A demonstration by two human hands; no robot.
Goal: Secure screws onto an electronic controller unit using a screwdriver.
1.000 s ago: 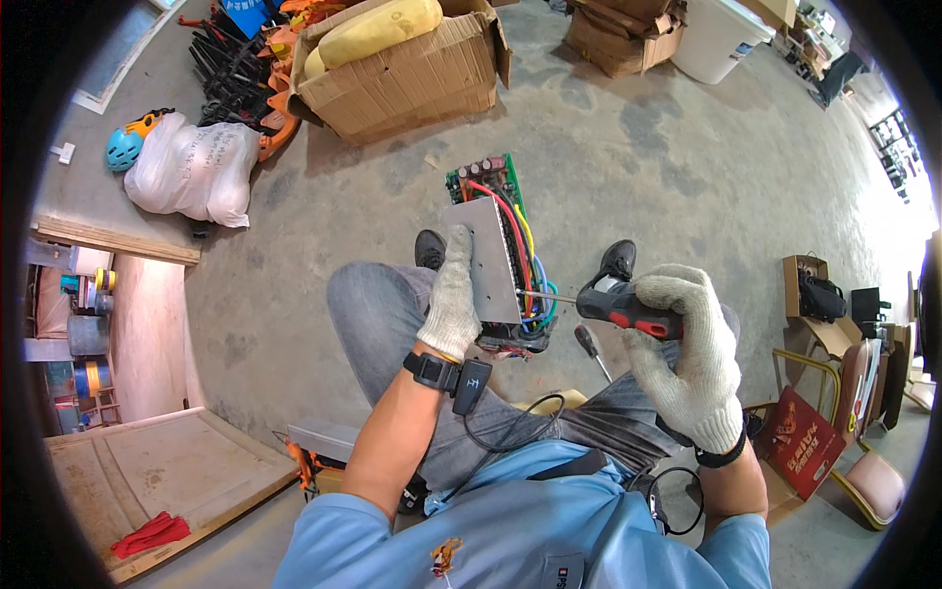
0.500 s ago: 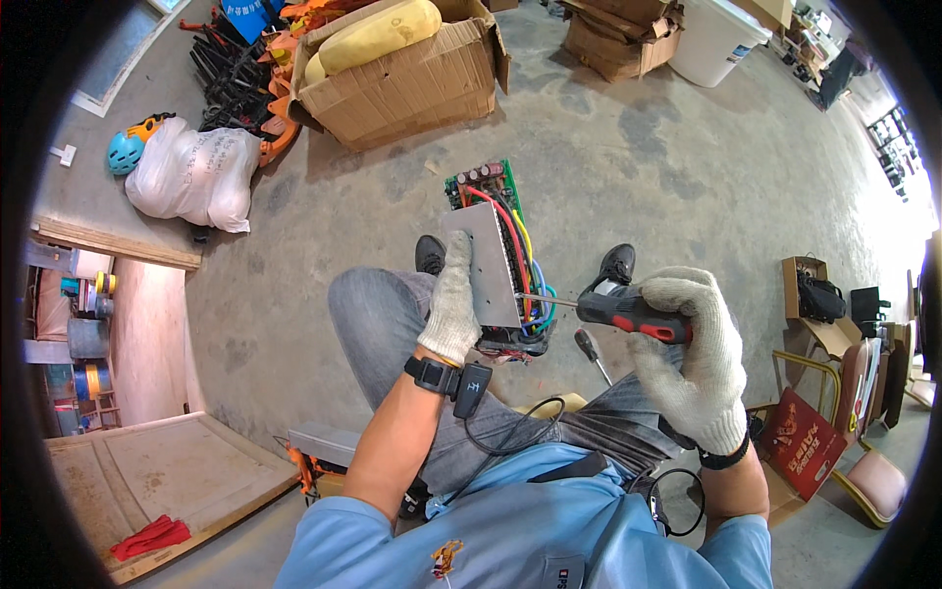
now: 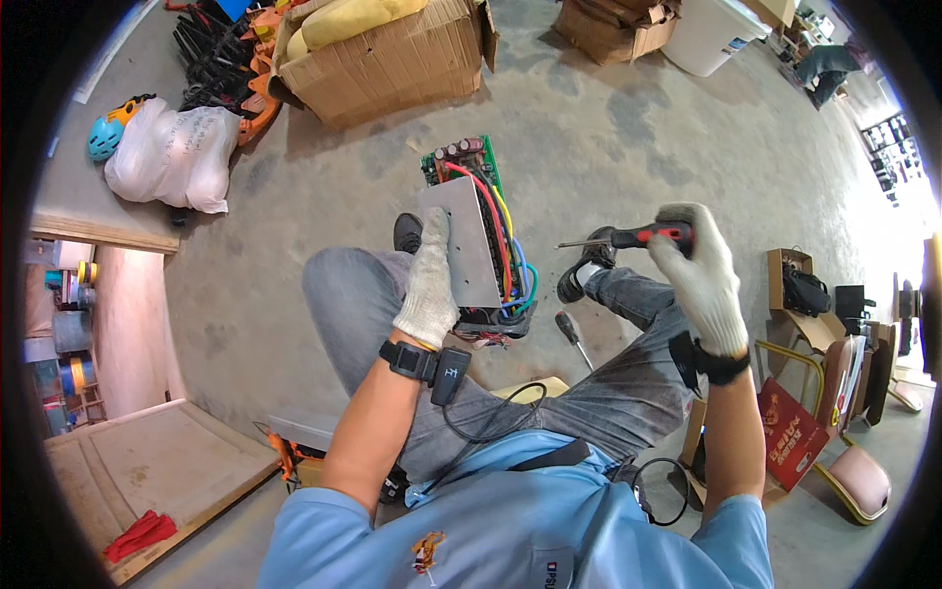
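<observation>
Resting in your left hand (image 3: 429, 283), the metal-cased circuit unit (image 3: 473, 245) is between your knees; that hand grips its left edge, some fingers hidden beneath. Your right hand (image 3: 711, 283) is wrapped round a red-and-black screwdriver (image 3: 648, 236), tip apart from the unit. Recommended: brace the unit firmly, keep the shaft square and clear of the coloured wires (image 3: 521, 260). Count: units, one; screwdrivers, two, the second screwdriver (image 3: 566, 328) lying on the floor (image 3: 343, 196); gloved hands, two.

One unit (image 3: 463, 245) recorded, with two screwdrivers (image 3: 638, 237) to its right. Two gloves (image 3: 429, 285) noted, one on the unit and one right of it; two shoes (image 3: 407, 233), one either side. Left of the unit: one blue helmet (image 3: 103, 139), one sack (image 3: 175, 159), one red cloth (image 3: 141, 536).
</observation>
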